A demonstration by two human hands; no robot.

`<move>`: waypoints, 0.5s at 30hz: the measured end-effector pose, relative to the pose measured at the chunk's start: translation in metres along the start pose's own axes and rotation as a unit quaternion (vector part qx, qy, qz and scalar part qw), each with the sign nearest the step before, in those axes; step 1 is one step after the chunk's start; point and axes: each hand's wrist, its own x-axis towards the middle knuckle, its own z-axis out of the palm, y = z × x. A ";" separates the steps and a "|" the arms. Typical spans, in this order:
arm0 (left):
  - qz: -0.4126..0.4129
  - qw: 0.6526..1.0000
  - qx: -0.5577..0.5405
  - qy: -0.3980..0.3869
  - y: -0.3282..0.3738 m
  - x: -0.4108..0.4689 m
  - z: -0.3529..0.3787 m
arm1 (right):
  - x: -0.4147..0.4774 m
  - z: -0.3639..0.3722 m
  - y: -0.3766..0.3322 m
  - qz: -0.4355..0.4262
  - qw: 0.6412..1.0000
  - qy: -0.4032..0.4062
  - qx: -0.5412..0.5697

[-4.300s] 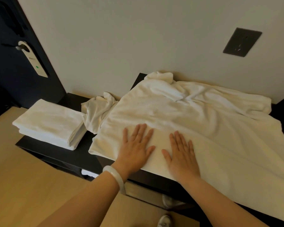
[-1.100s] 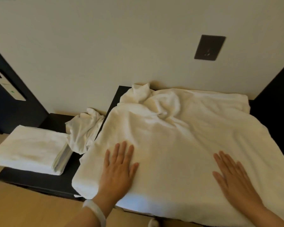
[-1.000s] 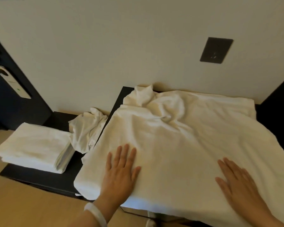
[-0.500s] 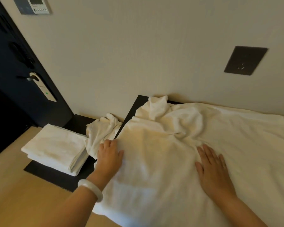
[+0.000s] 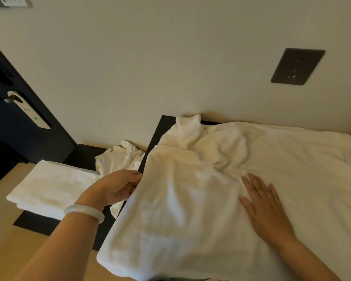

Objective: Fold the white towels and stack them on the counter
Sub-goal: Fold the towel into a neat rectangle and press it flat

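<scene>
**Inspector:** Location of the work piece?

**Assessor:** The large towel (image 5: 190, 209) lies spread over the dark table (image 5: 165, 123). Its long axis runs left to right along the wall and its near edge hangs over the front.

**Inspector:** Condition of each grip?

**Assessor:** The left grip (image 5: 118, 187) sits at the towel's left edge, fingers curled in on that edge and apparently pinching it. The right grip (image 5: 265, 207) lies flat with straight fingers, pressing the cloth near its middle and holding nothing.

**Inspector:** The relation governing the next move?

**Assessor:** Almost all the cloth lies to the right of the left grip, which is the nearer hand to the free edge. In the assessor's judgement that edge is to be carried rightward over the pressing palm, which would serve as the fold line.

**Inspector:** Count?

**Assessor:** One spread towel and one crumpled towel (image 5: 120, 157) just beside its left edge. One folded stack (image 5: 51, 187) sits further left on a lower dark surface; its layers cannot be counted. Two hands are in view, with one bracelet (image 5: 83, 212) on the left wrist.
</scene>
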 end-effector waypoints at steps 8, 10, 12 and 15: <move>0.098 0.980 0.114 0.129 0.001 0.016 0.002 | 0.000 0.000 0.002 0.008 1.000 -0.012 -0.005; 0.189 0.918 0.218 0.272 0.000 0.025 0.002 | 0.001 -0.001 0.000 0.016 1.000 -0.013 -0.004; 0.216 0.880 0.288 0.311 -0.005 0.034 -0.001 | 0.000 -0.002 -0.002 0.031 0.999 -0.015 -0.009; 0.172 0.899 0.289 0.279 -0.006 0.046 -0.002 | 0.000 -0.003 -0.003 0.041 0.999 -0.022 -0.018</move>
